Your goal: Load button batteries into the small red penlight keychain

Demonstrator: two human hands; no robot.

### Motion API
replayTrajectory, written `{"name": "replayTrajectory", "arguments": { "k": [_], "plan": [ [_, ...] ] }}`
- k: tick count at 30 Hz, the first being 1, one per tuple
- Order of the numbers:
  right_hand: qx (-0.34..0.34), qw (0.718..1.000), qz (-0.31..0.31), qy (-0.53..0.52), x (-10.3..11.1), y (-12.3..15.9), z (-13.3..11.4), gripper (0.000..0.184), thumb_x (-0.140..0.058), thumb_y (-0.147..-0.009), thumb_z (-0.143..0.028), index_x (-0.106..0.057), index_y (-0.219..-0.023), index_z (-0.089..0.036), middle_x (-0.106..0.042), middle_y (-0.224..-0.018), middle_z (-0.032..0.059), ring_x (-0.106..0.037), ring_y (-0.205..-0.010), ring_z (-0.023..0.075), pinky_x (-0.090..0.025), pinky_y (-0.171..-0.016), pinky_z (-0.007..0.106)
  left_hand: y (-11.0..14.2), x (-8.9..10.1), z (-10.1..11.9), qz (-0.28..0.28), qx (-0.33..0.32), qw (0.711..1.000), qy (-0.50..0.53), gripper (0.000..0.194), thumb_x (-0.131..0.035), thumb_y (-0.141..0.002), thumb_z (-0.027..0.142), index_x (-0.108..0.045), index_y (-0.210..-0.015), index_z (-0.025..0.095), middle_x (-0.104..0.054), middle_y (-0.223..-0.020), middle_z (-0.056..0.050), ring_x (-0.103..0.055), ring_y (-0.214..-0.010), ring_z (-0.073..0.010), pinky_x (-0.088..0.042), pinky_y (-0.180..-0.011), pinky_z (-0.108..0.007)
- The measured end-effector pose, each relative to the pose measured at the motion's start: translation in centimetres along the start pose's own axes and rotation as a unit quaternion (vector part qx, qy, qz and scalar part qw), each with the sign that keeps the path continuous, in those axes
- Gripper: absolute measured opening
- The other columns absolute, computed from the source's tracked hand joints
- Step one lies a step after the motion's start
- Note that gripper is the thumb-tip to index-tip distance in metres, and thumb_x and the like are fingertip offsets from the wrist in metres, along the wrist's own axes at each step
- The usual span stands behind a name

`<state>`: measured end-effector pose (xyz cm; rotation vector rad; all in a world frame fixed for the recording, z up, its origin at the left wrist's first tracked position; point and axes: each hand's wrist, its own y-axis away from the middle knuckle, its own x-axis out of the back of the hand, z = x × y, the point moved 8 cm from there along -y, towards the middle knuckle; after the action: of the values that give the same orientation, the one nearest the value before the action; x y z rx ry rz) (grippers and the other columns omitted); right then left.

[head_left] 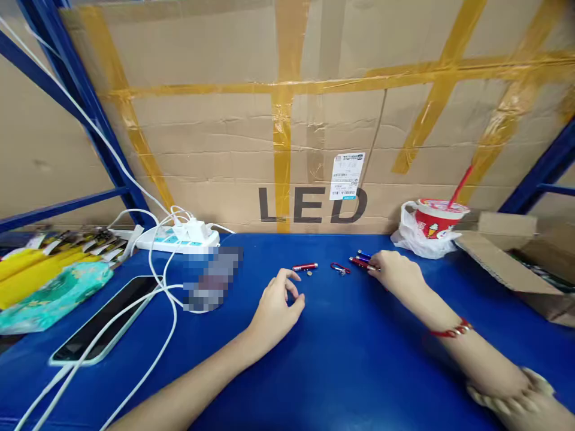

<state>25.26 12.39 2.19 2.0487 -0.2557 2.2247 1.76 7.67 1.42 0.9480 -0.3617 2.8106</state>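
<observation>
both forearms are stretched forward, bare. the left hand (276,302) is rested palm down, fingers loosely curled, thumb and forefinger nearly met. the right hand (395,270) is cupped, fingertips pinched; a red bracelet is worn at its wrist.

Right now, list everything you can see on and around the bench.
Small red cylinder: 1, red, mid-table beyond the left hand.
Coin-like disc: 1, tan, beside that cylinder.
Clip ring: 1, red and blue, right of the cylinder.
Cylinders: a few, red and blue, at the right fingertips.
Power strip: 1, white, back left.
Phone: 1, dark, left, under white cables.
Cup: 1, red, on a white bag, back right.
Cardboard box: 1, brown, far right.
Left hand: resting on the table, holding nothing.
Right hand: touching the cylinders.
</observation>
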Motion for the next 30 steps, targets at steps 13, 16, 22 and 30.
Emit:
{"name": "replayTrajectory", "arguments": {
  "k": [13, 16, 22, 30],
  "plan": [
    [0.152, 0.976, 0.145, -0.053, 1.7, 0.7, -3.1, 0.024, -0.045, -0.086, -0.022, -0.060, -0.104, -0.018, -0.059, -0.104, 0.0076, -0.054, -0.096, 0.0212, -0.043, -0.072, 0.030, 0.5, 0.1, 0.6, 0.008, -0.003, 1.000, 0.002, 0.019, -0.048, -0.072, 0.017, -0.047, -0.091, 0.020, -0.053, -0.070, 0.003, -0.046, -0.071, -0.0131, -0.035, -0.067, -0.025],
    [0.333, 0.924, 0.165, -0.093, 1.7, 2.7, -7.4, 0.033, -0.040, -0.089, -0.024, -0.048, -0.121, -0.019, -0.050, -0.124, 0.0054, -0.045, -0.112, 0.0197, -0.036, -0.091, 0.036, 0.6, -0.1, 0.8, 0.003, -0.006, 1.000, 0.003, 0.018, -0.048, -0.072, 0.017, -0.047, -0.090, 0.021, -0.053, -0.070, 0.003, -0.047, -0.073, -0.0137, -0.035, -0.068, -0.026],
    [0.422, 0.885, 0.141, -0.136, 0.8, 4.5, -11.0, 0.034, -0.033, -0.091, -0.020, -0.047, -0.122, -0.019, -0.053, -0.121, 0.0064, -0.046, -0.110, 0.0188, -0.034, -0.090, 0.037, 0.8, -0.3, 1.0, -0.004, -0.014, 1.000, 0.001, 0.019, -0.047, -0.071, 0.016, -0.048, -0.090, 0.021, -0.053, -0.070, 0.002, -0.047, -0.075, -0.0149, -0.035, -0.068, -0.027],
    [0.349, 0.898, 0.141, -0.229, 0.7, 2.7, -9.3, 0.016, -0.050, -0.083, -0.016, -0.062, -0.093, -0.021, -0.064, -0.092, 0.0021, -0.054, -0.084, 0.0182, -0.039, -0.071, 0.033, 0.6, 0.3, 0.7, 0.029, -0.010, 0.999, -0.012, 0.018, -0.047, -0.072, 0.015, -0.048, -0.090, 0.020, -0.053, -0.072, 0.002, -0.047, -0.076, -0.0147, -0.036, -0.070, -0.027]
  ]
}}
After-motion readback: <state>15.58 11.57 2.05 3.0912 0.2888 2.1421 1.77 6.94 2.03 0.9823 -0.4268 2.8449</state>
